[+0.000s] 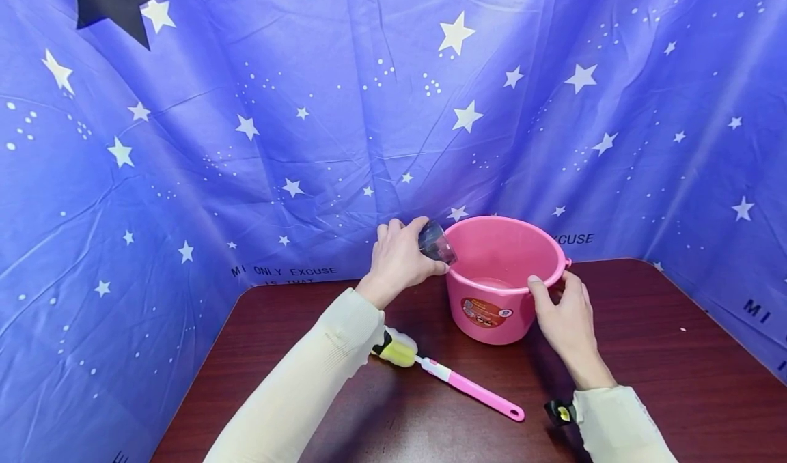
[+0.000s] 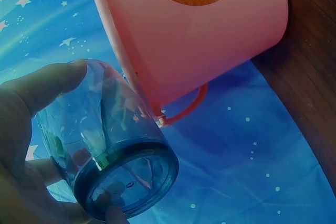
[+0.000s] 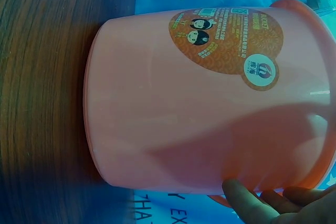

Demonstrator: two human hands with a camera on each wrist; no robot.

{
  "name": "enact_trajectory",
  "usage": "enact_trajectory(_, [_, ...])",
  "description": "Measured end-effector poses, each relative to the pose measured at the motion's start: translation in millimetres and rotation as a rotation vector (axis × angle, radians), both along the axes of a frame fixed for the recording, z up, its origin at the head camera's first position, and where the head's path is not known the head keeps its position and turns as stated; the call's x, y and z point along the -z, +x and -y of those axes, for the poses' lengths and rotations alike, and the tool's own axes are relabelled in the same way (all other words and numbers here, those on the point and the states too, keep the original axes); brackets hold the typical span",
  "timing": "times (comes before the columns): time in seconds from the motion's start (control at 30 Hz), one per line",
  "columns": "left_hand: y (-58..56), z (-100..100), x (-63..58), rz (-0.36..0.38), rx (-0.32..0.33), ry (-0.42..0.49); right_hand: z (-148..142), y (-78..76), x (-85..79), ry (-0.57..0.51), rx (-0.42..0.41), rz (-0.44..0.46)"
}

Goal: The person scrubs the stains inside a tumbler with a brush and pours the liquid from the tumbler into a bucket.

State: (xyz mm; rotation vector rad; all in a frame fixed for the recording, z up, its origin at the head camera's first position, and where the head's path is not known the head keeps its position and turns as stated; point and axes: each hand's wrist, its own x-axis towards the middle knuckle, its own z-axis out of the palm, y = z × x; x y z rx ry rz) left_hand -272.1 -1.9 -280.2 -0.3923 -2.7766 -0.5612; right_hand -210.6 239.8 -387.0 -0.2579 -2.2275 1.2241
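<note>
My left hand [image 1: 398,255] grips a clear drinking glass [image 1: 436,242], thumb on one side and fingers round the other. Its mouth tips toward the pink bucket [image 1: 460,287], right at the rim on the left. In the left wrist view the thick base of the glass [image 2: 128,182] faces the camera. On the bucket's other side my right hand [image 1: 567,321] holds the rim, thumb on top and fingers down the outside wall. The bucket stands upright, with an orange label [image 1: 484,313] on its front; a little water seems to lie at its bottom.
A sponge bottle brush with a yellow-and-white head [image 1: 401,351] and a pink handle [image 1: 479,390] lies in front of the bucket, partly behind my left sleeve. The dark wooden table [image 1: 652,340] is enclosed by blue star-print cloth [image 1: 344,142].
</note>
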Motion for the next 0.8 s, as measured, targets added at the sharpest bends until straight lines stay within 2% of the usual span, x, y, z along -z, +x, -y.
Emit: enact_trajectory(0.8, [0.9, -2.3, -4.7, 0.013, -0.006, -0.034, -0.2, -0.6, 0.9, -0.004, -0.002, -0.002])
